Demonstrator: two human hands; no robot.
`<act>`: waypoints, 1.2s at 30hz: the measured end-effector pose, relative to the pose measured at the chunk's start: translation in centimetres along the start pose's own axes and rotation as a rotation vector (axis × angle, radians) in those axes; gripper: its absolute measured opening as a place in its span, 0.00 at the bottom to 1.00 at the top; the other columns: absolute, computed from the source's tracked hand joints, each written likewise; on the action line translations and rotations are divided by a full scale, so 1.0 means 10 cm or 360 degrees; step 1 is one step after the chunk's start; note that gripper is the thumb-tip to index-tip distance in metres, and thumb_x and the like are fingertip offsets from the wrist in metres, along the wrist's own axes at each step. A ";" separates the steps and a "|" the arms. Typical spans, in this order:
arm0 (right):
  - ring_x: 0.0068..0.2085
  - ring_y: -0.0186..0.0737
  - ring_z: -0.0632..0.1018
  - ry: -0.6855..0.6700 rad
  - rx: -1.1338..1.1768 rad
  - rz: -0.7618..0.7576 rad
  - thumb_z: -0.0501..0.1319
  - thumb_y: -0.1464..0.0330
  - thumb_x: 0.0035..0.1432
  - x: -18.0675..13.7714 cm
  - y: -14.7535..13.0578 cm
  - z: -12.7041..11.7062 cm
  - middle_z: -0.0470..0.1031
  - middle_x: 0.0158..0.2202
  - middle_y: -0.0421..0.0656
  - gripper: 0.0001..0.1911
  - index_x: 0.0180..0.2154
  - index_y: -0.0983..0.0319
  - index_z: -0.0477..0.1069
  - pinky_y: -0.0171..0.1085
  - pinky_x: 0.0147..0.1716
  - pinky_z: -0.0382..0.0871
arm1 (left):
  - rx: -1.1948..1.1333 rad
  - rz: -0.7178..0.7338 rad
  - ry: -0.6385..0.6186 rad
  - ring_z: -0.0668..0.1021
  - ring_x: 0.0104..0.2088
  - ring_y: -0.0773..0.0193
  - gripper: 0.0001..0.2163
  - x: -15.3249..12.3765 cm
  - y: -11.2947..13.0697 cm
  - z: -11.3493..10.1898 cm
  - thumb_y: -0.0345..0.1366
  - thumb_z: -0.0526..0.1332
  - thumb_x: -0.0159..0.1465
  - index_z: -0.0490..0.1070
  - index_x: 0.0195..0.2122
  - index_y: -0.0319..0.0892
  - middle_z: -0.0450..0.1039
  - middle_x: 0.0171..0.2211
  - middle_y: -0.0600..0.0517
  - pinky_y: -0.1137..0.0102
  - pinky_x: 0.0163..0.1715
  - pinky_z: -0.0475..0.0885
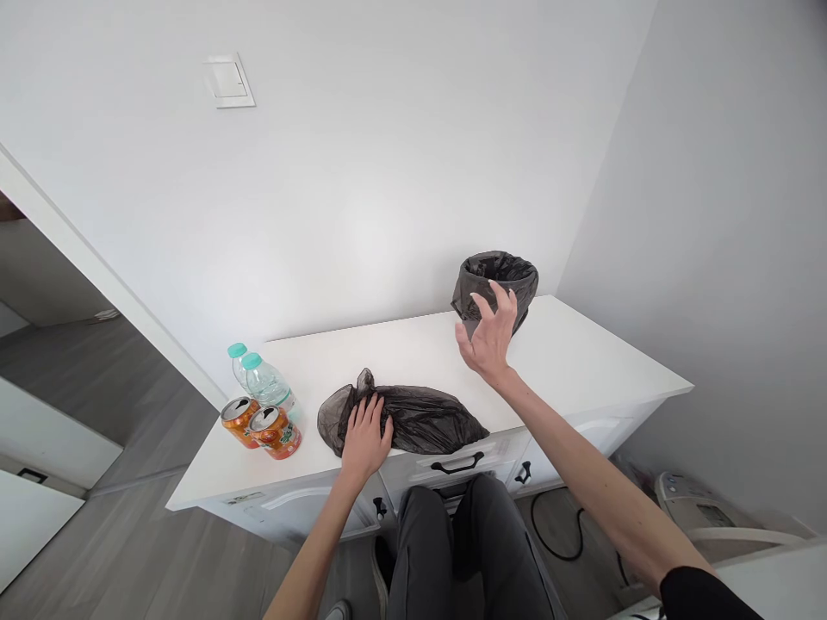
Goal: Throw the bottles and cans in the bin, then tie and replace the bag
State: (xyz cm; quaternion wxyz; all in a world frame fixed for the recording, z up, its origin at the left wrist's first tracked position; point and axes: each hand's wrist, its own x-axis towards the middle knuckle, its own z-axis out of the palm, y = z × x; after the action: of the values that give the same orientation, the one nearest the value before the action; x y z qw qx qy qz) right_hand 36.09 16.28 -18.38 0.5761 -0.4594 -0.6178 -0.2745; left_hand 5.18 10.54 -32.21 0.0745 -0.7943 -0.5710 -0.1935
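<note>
A dark, see-through plastic garbage bag point(432, 419) lies crumpled along the front edge of the white cabinet top point(581, 353). My left hand point(367, 437) rests on its left part, palm down, fingers stretched over the plastic. Farther back on the right, a small bin lined with a black bag point(526, 297) stands against the wall, the liner folded over its rim. In front of it my right hand point(489, 336) is raised with fingers spread and curved, nothing in them; it covers part of the bin. What the bin contains cannot be made out.
On the left end of the cabinet stand two clear plastic bottles point(268, 385) with teal caps and two opened orange drink cans point(276, 435). Black drawer handles point(457, 464) stick out at the front. A black cable point(561, 558) lies on the floor at the right.
</note>
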 end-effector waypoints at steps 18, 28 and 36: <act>0.71 0.60 0.59 -0.0058 -0.0024 -0.0086 0.55 0.59 0.67 -0.07 -0.07 0.02 0.49 0.72 0.55 0.30 0.67 0.55 0.52 0.72 0.66 0.50 | 0.0052 -0.0024 -0.0044 0.63 0.72 0.47 0.27 0.01 0.03 -0.04 0.46 0.47 0.75 0.64 0.70 0.39 0.62 0.71 0.46 0.49 0.71 0.58; 0.69 0.56 0.62 -0.0243 -0.0001 -0.0033 0.52 0.61 0.70 -0.11 -0.15 -0.10 0.56 0.69 0.56 0.26 0.66 0.56 0.53 0.67 0.68 0.51 | -0.0072 0.0022 0.0055 0.64 0.71 0.45 0.26 -0.01 0.01 -0.02 0.45 0.49 0.74 0.63 0.70 0.41 0.62 0.71 0.43 0.46 0.70 0.59; 0.61 0.47 0.73 -0.1272 0.0444 0.0121 0.47 0.58 0.75 -0.85 -0.07 -0.72 0.72 0.60 0.50 0.21 0.62 0.56 0.65 0.49 0.60 0.70 | -0.0122 0.0336 0.0103 0.63 0.72 0.53 0.22 -0.10 -0.02 -0.28 0.38 0.49 0.75 0.66 0.68 0.46 0.67 0.69 0.48 0.49 0.73 0.56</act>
State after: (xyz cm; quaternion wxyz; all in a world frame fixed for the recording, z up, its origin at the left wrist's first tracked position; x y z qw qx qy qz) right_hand 38.08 7.64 -25.10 0.3576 -0.4698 -0.8064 0.0329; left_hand 4.10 8.78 -30.10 0.0824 -0.8457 -0.4736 -0.2317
